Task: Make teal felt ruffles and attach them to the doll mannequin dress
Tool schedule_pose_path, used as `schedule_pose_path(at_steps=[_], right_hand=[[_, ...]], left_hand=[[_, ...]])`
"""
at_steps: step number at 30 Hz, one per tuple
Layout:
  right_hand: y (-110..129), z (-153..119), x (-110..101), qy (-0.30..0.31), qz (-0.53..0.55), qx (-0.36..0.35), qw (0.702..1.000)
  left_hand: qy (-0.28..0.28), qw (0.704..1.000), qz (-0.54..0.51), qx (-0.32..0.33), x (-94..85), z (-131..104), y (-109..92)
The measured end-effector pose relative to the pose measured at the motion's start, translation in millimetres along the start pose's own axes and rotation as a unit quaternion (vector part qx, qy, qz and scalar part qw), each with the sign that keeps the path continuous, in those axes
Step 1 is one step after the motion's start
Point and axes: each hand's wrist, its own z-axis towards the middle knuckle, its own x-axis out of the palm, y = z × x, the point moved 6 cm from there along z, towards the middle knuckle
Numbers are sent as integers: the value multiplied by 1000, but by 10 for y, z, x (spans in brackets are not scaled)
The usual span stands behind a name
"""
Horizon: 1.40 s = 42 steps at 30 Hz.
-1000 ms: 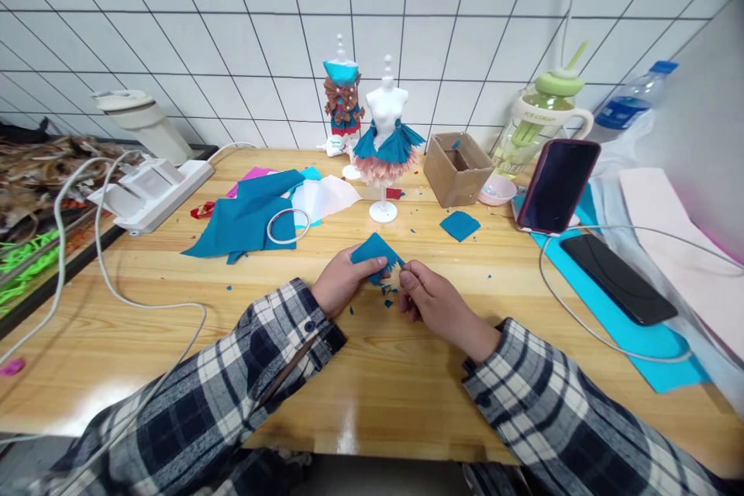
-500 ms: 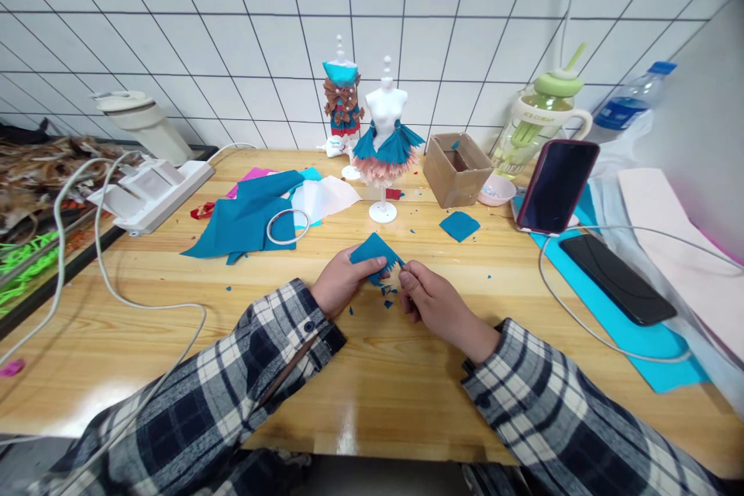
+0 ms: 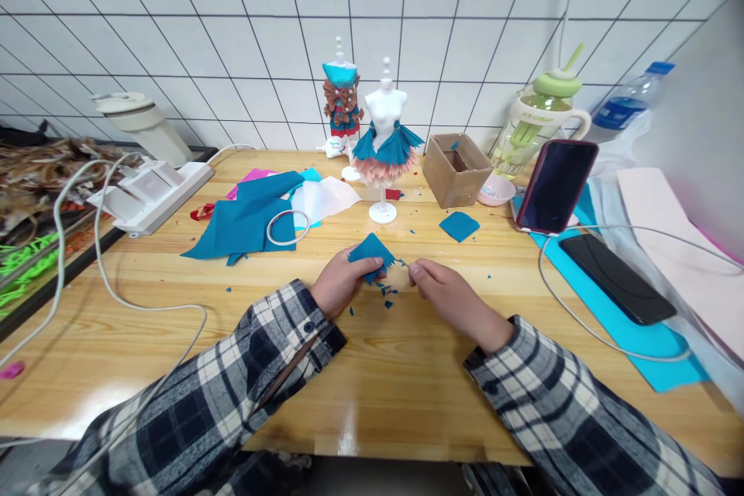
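Note:
My left hand (image 3: 342,279) pinches a square of teal crepe paper (image 3: 370,249) between thumb and fingers. The paper's lower right edge is jagged. My right hand (image 3: 437,287) is a little to the right, thumb and finger pressed together. At its fingertips is a small teal paper scrap (image 3: 401,262), partly hidden. Torn teal bits (image 3: 388,304) lie on the table beneath the paper. Behind my hands stands a white mini dress form (image 3: 386,107) wearing a teal and pink paper skirt (image 3: 386,153).
A second dressed form (image 3: 342,97) stands behind. Left are teal paper sheets (image 3: 249,213), a white ring (image 3: 270,229) and a power strip (image 3: 166,198). Right are a cardboard box (image 3: 459,184), teal square (image 3: 459,226), pink bowl (image 3: 498,192), phones (image 3: 616,279) and cable loops (image 3: 546,287).
My right hand has pulled away to the right from the teal paper, and the paper's right corner is torn off. My left hand has barely moved.

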Motion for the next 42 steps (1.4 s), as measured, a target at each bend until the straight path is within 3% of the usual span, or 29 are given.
schedule_pose_path(at_steps=[3, 13, 20, 26, 42], right_hand=[[-18, 16, -70, -2, -7, 9, 1000], [29, 10, 9, 35, -24, -6, 999], [8, 23, -74, -5, 2, 8, 1000], [30, 11, -21, 24, -18, 3, 1000], [-10, 32, -7, 20, -9, 14, 1000]], left_hand=[[0, 1000, 9, -2, -6, 5, 5], [16, 999, 45, -18, 14, -10, 9], [13, 998, 51, -22, -3, 3, 22], [22, 997, 65, -23, -21, 17, 61], [35, 995, 87, -20, -15, 14, 59]])
